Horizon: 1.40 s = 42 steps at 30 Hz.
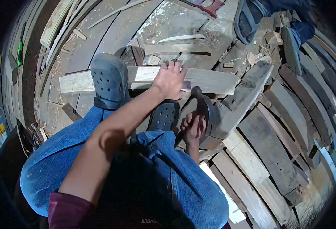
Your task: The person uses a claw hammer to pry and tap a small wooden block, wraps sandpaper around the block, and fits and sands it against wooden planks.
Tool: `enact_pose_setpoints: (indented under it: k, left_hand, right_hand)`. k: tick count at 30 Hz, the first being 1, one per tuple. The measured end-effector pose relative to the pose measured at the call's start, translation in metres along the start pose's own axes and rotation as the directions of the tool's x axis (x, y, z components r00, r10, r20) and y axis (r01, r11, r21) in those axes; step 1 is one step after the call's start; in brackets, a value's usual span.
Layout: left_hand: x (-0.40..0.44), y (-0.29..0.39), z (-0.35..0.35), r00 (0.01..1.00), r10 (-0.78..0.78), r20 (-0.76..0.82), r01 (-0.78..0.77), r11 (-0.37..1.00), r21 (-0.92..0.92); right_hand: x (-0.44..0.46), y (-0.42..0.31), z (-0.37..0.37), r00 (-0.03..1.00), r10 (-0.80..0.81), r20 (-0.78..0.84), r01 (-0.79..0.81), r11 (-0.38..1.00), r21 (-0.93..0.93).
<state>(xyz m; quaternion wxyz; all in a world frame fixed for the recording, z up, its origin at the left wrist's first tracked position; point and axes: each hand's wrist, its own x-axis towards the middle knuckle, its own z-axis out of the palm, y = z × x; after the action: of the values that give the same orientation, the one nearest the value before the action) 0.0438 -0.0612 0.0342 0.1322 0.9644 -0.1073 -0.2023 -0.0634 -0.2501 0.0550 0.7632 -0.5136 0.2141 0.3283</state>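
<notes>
My left hand (170, 81) grips the middle of a long pale wooden plank (214, 81), its fingers over the far edge. The plank lies crosswise before me, and my left clog (109, 76) rests over its left part. Just right of my right clog (164, 114), my right hand (194, 128) is closed round a dark tool (204, 108) with a rounded knob at its upper end. That knob is close to the plank's near edge; whether they touch is unclear. Part of the tool is hidden by my hand.
Thin curved strips (179, 48) lie beyond the plank. A red-handled saw (210, 7) is at the top. Another person's sandaled foot (248, 21) is at the upper right. A thick timber block (248, 95) stands right of the tool, with stacked boards (267, 149) beyond.
</notes>
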Motion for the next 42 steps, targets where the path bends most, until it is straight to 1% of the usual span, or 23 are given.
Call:
enact_pose_setpoints:
  k: [1,2,3,5,6,8,9,10,12,14,16,17,18,20,27,28,30,31,34,37,38,39,42]
  left_hand:
    - [0.001,-0.002,0.002,1.0,-0.005,-0.008,0.005,1.0,0.014]
    - [0.003,-0.003,0.007,1.0,-0.004,-0.014,0.004,1.0,0.027]
    - [0.003,-0.001,0.005,1.0,0.005,-0.02,-0.004,0.999,0.037]
    - [0.005,0.001,0.004,0.998,0.016,-0.061,-0.016,1.0,0.014]
    - [0.005,0.001,0.008,0.997,0.009,-0.073,-0.009,1.0,0.005]
    - [0.001,-0.001,0.005,0.998,0.007,-0.067,-0.008,1.0,-0.019]
    - [0.001,-0.002,0.005,0.998,0.007,-0.055,-0.007,1.0,0.002]
    - [0.001,-0.002,0.005,0.999,0.009,-0.041,-0.008,1.0,0.023]
    - [0.002,0.0,0.001,1.0,0.001,0.005,-0.002,0.999,0.049]
    - [0.004,-0.001,0.0,1.0,0.018,-0.01,-0.017,0.998,0.057]
    - [0.001,0.0,0.001,1.0,0.01,-0.022,-0.009,1.0,0.029]
    - [0.002,-0.001,0.001,1.0,0.012,-0.026,-0.012,1.0,0.029]
    - [0.003,-0.002,0.001,0.999,0.013,-0.029,-0.012,0.999,0.03]
    - [0.001,0.0,0.006,0.999,0.007,-0.053,-0.005,0.999,0.041]
    - [0.0,-0.002,0.005,0.995,0.018,-0.096,-0.016,1.0,0.017]
    - [0.0,0.0,0.0,1.0,0.005,-0.005,-0.005,1.0,0.027]
    - [0.001,0.002,0.0,0.999,0.018,0.031,-0.02,0.998,0.068]
    - [0.003,0.001,0.0,0.999,0.019,0.043,-0.023,0.996,0.09]
    - [0.001,0.001,0.001,1.0,0.016,-0.026,-0.014,0.997,0.076]
    - [-0.001,0.001,-0.003,1.0,0.0,0.011,0.0,1.0,0.028]
    - [0.0,0.0,-0.001,1.0,0.007,0.003,-0.007,0.999,0.032]
    - [0.001,0.001,-0.002,1.0,0.014,-0.005,-0.014,0.999,0.037]
    - [0.0,0.002,0.001,1.0,0.015,0.008,-0.015,0.999,0.041]
  right_hand:
    - [0.004,0.01,-0.008,0.999,-0.038,-0.013,0.037,0.998,-0.06]
    - [0.01,0.032,-0.015,0.984,-0.117,-0.135,0.054,0.916,-0.397]
    - [0.011,0.022,-0.004,0.95,-0.311,-0.008,0.242,0.756,-0.608]
    - [0.014,0.001,0.02,0.722,-0.646,0.248,0.45,0.165,-0.878]
    - [0.011,0.006,0.017,0.709,-0.659,0.251,0.434,0.127,-0.892]
    - [0.002,0.015,0.01,0.842,-0.539,-0.026,0.303,0.512,-0.804]
    - [-0.002,0.005,0.02,0.935,-0.326,-0.143,0.207,0.825,-0.526]
    - [-0.005,-0.006,0.03,0.964,-0.09,-0.25,0.051,0.986,-0.161]
    - [0.012,0.007,0.023,0.901,-0.406,-0.154,0.206,0.712,-0.672]
    - [0.008,0.001,0.024,0.939,-0.219,-0.265,0.048,0.847,-0.53]
    - [0.002,0.006,0.009,0.929,-0.279,-0.243,0.11,0.836,-0.537]
    - [-0.002,-0.015,0.027,0.957,-0.097,-0.272,0.05,0.983,-0.177]
    - [0.0,-0.015,0.026,0.96,-0.132,-0.247,0.122,0.991,-0.056]
    - [0.011,0.017,0.003,0.944,-0.225,-0.24,0.083,0.869,-0.487]
    - [0.002,-0.021,0.038,0.942,-0.057,-0.332,0.01,0.99,-0.142]
    - [0.003,-0.021,0.04,0.931,-0.058,-0.362,0.013,0.992,-0.124]
    - [0.008,-0.008,0.031,0.911,-0.19,-0.366,-0.077,0.794,-0.603]
    - [0.009,-0.011,0.025,0.947,-0.275,-0.168,0.094,0.736,-0.67]
    - [0.001,-0.02,0.031,0.951,-0.143,-0.275,0.052,0.948,-0.315]
    - [0.005,-0.016,0.031,0.952,-0.068,-0.299,-0.023,0.956,-0.291]
    - [0.014,-0.003,0.034,0.918,-0.283,-0.277,0.095,0.837,-0.539]
    - [0.014,-0.009,0.029,0.896,-0.438,-0.073,0.236,0.609,-0.757]
    - [0.001,-0.021,0.039,0.934,-0.119,-0.336,-0.005,0.938,-0.347]
